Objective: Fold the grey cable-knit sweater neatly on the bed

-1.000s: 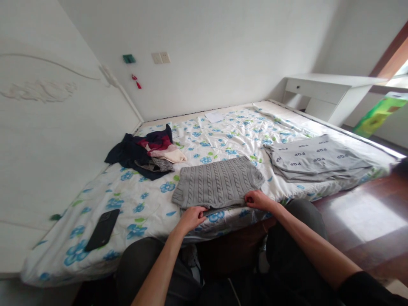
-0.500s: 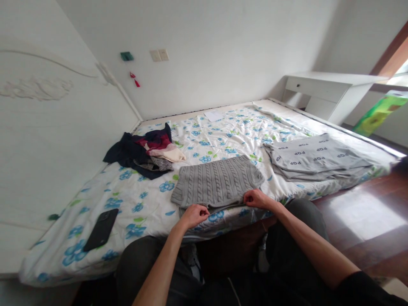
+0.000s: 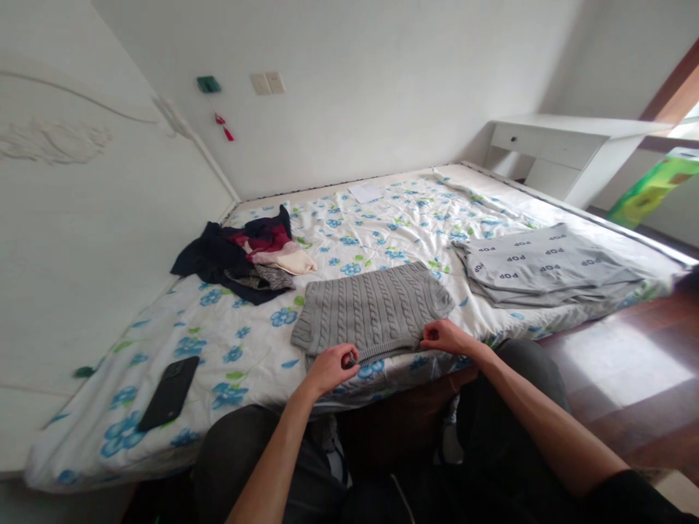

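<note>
The grey cable-knit sweater (image 3: 376,309) lies on the white blue-flowered sheet (image 3: 256,382), seemingly part folded. Right of it, a light-grey POP-printed fabric garment (image 3: 535,260) lies flat; left of it, a crumpled navy-and-red clothes heap (image 3: 218,255) looks unfolded. The left hand (image 3: 330,370) and right hand (image 3: 450,338) pinch the sweater's near hem, fingers closed, the knit spreading just beyond them.

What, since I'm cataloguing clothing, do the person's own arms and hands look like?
The left hand and right hand are ungloved, the forearms bare, with no watch or bracelet visible. A black sleeve shows above the right forearm; no left sleeve shows.
</note>
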